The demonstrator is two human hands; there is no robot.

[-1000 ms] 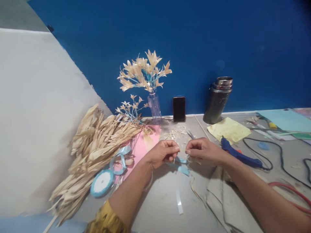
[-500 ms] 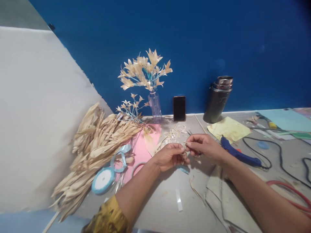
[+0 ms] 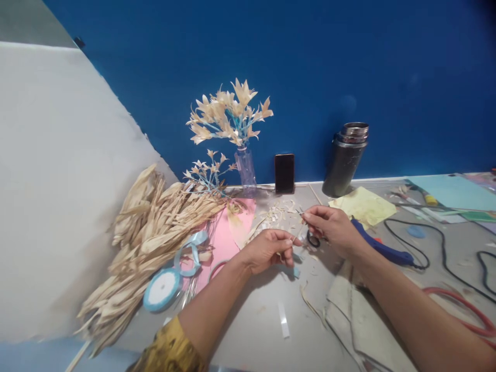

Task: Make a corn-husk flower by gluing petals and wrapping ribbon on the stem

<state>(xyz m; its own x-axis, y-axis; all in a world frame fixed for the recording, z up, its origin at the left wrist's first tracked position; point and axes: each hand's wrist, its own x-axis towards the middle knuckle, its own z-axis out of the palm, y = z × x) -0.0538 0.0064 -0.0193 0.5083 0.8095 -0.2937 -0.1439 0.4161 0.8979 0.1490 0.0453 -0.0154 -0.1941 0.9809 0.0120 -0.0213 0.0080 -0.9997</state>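
Note:
Above the middle of the table, my left hand (image 3: pixel 272 250) pinches a thin pale strip (image 3: pixel 298 234), which looks like dried corn husk. My right hand (image 3: pixel 328 227) has its thumb and forefinger closed on the strip's other end, a little higher and to the right. Just below the right fingers show the black handle loops of small scissors (image 3: pixel 313 239), lying on the table. Husk scraps (image 3: pixel 279 214) are scattered beyond the hands. A bit of light blue ribbon (image 3: pixel 293 270) lies under the left fingers.
Dried corn husks (image 3: pixel 155 232) are heaped at the left, by a blue ribbon spool (image 3: pixel 163 289) and pink paper (image 3: pixel 219 232). Husk flowers (image 3: pixel 228 113) stand in a clear bottle (image 3: pixel 245 168). A phone (image 3: pixel 284 173), dark flask (image 3: pixel 344 160), yellow paper (image 3: pixel 362 205) and corded blue glue gun (image 3: pixel 383 245) stand or lie beyond.
My hands have drawn apart, the right one moving up and slightly right, so the strip between them and the scissor handles now show. The view has shifted slightly.

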